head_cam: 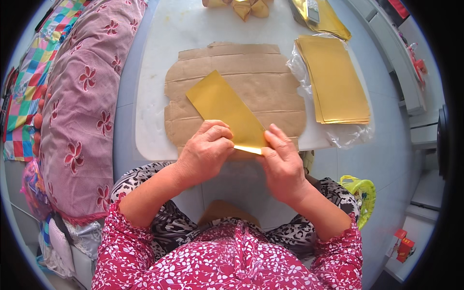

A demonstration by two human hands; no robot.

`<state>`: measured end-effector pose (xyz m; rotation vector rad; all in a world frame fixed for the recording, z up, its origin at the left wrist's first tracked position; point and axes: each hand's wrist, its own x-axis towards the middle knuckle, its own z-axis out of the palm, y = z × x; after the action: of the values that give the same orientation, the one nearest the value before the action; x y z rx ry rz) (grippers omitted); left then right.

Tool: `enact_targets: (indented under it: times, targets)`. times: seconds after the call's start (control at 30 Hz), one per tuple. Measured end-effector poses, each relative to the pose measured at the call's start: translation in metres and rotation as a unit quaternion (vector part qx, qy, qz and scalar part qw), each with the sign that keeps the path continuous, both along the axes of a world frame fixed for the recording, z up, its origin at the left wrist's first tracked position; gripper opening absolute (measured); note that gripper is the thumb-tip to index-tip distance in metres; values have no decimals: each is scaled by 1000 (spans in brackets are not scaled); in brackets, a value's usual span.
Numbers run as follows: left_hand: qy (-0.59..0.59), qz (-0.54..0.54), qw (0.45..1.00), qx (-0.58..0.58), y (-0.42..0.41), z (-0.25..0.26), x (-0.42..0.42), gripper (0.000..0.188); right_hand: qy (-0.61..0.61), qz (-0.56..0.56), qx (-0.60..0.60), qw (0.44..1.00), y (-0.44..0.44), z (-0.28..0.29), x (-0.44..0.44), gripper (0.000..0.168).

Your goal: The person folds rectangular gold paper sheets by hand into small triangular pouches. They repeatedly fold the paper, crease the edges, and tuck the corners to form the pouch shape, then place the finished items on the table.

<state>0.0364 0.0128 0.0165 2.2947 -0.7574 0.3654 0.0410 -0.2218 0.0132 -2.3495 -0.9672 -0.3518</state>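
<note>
A rectangular sheet of gold foil paper (226,105) lies slantwise over a flattened piece of brown cardboard (268,79). My left hand (208,146) pinches its near edge at the left, fingers curled. At the right end of that same edge, my right hand (284,163) grips the paper between thumb and fingers. Between the two hands the near edge is bent into a narrow, bright strip. The paper's far end rests over the cardboard, away from both hands.
A stack of gold paper (337,79) on clear plastic wrap (302,72) sits on the white table (156,90) at right. Beyond it, a small device (313,11) rests on more gold sheets (333,20). Folded gold pieces (250,8) are at the far edge. A green basket (368,199) stands low right.
</note>
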Motion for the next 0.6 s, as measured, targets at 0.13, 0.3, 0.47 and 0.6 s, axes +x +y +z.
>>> enact_targets:
  times: [0.13, 0.3, 0.47, 0.6]
  targets:
    - [71, 48, 996, -27, -4, 0, 0, 7, 52, -58, 27, 997, -4, 1, 7, 11]
    - [82, 99, 991, -19, -13, -2, 4, 8, 87, -82, 57, 991, 0, 2, 11, 14]
    - [43, 134, 990, 19, -20, -5, 11, 11, 99, -109, 44, 988, 4, 4, 12, 18]
    - [38, 137, 989, 38, -23, -3, 13, 10, 49, -125, 21, 991, 5, -5, 9, 38]
